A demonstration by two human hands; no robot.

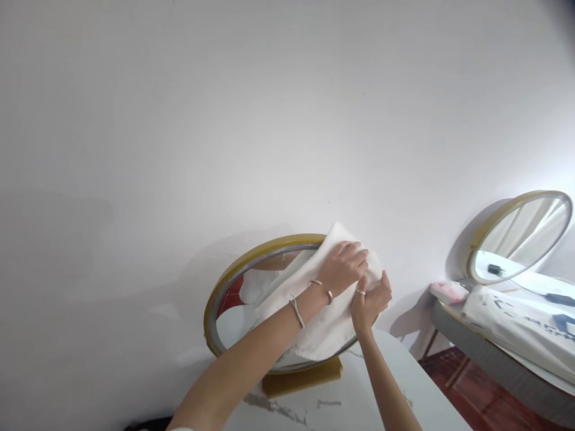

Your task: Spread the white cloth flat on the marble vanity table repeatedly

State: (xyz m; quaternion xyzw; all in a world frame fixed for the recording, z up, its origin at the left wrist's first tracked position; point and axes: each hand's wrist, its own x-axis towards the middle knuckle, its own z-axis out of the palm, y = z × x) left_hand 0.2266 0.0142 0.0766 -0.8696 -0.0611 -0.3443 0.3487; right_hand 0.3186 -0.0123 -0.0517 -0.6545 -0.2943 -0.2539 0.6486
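Observation:
An oval mirror with a gold rim [251, 257] stands on a gold base [303, 379] upon a white marbled table [323, 413]. Over its glass lies a white cloth [287, 299], which hangs past the mirror's upper right edge. My left hand [344, 269], with bracelets at the wrist, presses the cloth near the upper right of the mirror, fingers bent over it. My right hand [372, 302], wearing a ring, grips the cloth at the mirror's right edge, thumb in front and fingers around the rim.
To the right, a second gold-rimmed oval mirror [523, 233] stands on another table [507, 359]. That table also holds a pink and white packet [449, 291] and a printed white bag [521, 317]. A pale wall [269, 120] rises behind both.

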